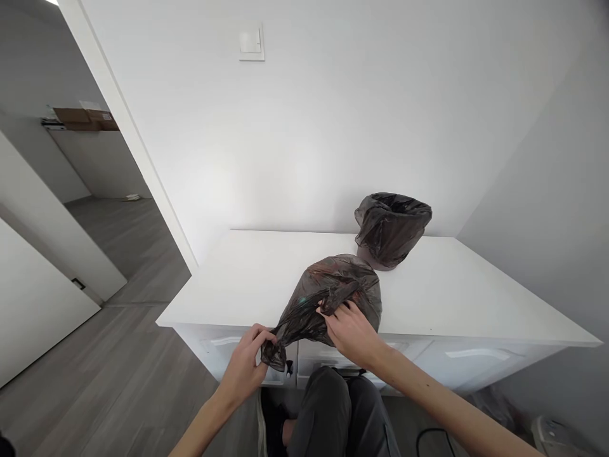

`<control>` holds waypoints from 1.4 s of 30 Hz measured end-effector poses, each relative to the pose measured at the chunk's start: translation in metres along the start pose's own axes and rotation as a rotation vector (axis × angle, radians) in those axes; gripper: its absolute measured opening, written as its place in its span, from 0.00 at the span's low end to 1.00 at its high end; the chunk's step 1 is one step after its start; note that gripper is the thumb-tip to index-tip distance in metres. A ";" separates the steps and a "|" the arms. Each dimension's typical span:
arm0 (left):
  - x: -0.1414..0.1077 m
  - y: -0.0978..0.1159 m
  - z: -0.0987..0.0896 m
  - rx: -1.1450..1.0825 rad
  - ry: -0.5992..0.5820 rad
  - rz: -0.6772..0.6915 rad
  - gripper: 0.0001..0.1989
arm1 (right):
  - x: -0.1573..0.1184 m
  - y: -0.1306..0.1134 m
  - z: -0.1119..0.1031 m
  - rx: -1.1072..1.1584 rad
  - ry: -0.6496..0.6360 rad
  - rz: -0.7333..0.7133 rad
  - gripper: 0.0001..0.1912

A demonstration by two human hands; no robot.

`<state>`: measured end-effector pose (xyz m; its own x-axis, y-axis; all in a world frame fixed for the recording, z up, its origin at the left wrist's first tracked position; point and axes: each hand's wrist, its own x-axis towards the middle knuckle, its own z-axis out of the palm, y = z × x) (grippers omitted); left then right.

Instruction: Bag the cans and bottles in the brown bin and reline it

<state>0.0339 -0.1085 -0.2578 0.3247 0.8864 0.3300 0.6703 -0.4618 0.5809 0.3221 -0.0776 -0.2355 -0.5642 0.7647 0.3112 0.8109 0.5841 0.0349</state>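
A filled dark translucent plastic bag (340, 273) rests at the front edge of the white cabinet top (257, 273). Its gathered neck stretches toward the lower left, where my left hand (247, 358) is closed on a bunched end. My right hand (349, 327) pinches another twisted part of the same bag, over its middle. Coloured contents show faintly through the plastic. Behind it to the right stands a bin lined with a dark bag (392, 231), its mouth open and the liner folded over the rim.
The white wall with a light switch (252, 42) rises behind the cabinet. Cabinet doors with handles (483, 353) are below the top, close to my knees. A doorway on the left shows cardboard boxes (85, 119). A cable (435, 431) lies on the floor at lower right.
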 end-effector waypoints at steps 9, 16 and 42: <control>0.007 0.022 -0.008 0.105 0.017 0.131 0.34 | 0.002 0.001 0.000 -0.057 0.058 0.085 0.23; 0.023 0.064 0.016 0.129 -0.156 0.302 0.29 | -0.002 0.005 -0.003 -0.048 0.058 0.078 0.23; 0.062 0.037 0.051 -0.017 0.150 -0.223 0.17 | -0.005 0.029 -0.030 0.027 -0.002 0.235 0.17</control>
<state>0.1127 -0.0690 -0.2534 0.0670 0.9523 0.2977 0.7025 -0.2569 0.6637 0.3529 -0.0725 -0.2078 -0.3608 0.8811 0.3058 0.9155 0.3972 -0.0640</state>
